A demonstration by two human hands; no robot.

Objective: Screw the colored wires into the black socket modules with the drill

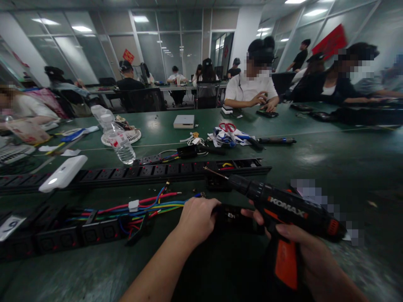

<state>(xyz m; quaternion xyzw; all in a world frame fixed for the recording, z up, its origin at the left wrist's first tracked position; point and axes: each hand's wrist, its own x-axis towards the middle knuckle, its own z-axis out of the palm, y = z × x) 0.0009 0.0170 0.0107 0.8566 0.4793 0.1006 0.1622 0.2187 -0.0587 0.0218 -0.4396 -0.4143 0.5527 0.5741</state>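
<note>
My right hand [315, 247] grips a black and orange cordless drill [280, 201] by its handle. The drill's long bit points up and to the left, over the table. My left hand [200, 216] is closed on the left end of a black block-like part [231, 216]; its fingertips are partly hidden. Fingers of my right hand reach to the other end of this part. Left of my left hand, blue, red, yellow and green wires [151, 207] run out of an opened black power strip [78, 235]. A white tag [133, 205] sits on the wires.
Behind lies a second long power strip [126, 174] with a white box-like device [63, 174] on it. Farther back are a tilted water bottle [118, 140], red-handled scissors [227, 126], a screwdriver-like tool [277, 141] and a grey box [184, 121]. A person [252, 88] works across the table.
</note>
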